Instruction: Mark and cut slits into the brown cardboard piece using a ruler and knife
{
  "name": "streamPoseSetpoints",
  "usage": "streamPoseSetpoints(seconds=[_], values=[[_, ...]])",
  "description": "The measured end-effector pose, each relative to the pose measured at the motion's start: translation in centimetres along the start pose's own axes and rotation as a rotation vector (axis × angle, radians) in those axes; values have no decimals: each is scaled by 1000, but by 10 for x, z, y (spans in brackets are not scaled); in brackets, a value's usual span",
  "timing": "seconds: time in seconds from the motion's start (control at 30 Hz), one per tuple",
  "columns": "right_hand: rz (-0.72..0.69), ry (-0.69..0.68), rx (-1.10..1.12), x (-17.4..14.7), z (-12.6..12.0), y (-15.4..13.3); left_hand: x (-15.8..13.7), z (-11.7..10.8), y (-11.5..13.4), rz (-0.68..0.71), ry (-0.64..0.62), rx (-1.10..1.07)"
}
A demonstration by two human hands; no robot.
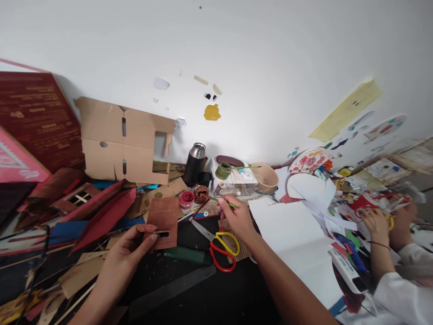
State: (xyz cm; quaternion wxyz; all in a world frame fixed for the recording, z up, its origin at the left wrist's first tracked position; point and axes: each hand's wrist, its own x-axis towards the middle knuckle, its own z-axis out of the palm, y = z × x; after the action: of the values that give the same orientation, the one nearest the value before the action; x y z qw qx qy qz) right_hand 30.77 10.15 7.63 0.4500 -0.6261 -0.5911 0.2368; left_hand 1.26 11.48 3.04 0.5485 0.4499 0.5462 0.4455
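In my left hand [133,246] is a brown-painted piece of cardboard [163,212], pinched at its lower left edge beside a small dark slot. My right hand [237,219] holds a thin green-handled paintbrush [233,205], and its tip points into an open jar of brown paint [201,194]. Touching that jar is a jar of red paint [186,199]. Below my right hand, scissors [215,236] with one yellow and one red handle lie on the black table. A green strip [186,255] rests under the cardboard's lower edge.
A black thermos [195,164] stands open behind the jars. A green paint jar [223,170] with a brush across it sits on a white box. Cardboard scraps [83,271] crowd the left; white paper [287,221] lies right. Another person's hands [377,223] work at far right.
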Motion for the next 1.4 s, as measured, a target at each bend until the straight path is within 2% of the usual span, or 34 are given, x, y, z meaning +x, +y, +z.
streamPoseSetpoints(seconds=[0.27, 0.77, 1.17, 1.4], values=[[27, 61, 50, 1, 0, 10, 0, 2, 3, -26, 2, -10], [135, 93, 299, 0, 9, 14, 2, 0, -5, 4, -12, 8], [114, 75, 305, 0, 14, 11, 1, 2, -1, -38, 4, -7], [130, 86, 333, -1, 15, 12, 2, 2, -2, -3, 19, 20]])
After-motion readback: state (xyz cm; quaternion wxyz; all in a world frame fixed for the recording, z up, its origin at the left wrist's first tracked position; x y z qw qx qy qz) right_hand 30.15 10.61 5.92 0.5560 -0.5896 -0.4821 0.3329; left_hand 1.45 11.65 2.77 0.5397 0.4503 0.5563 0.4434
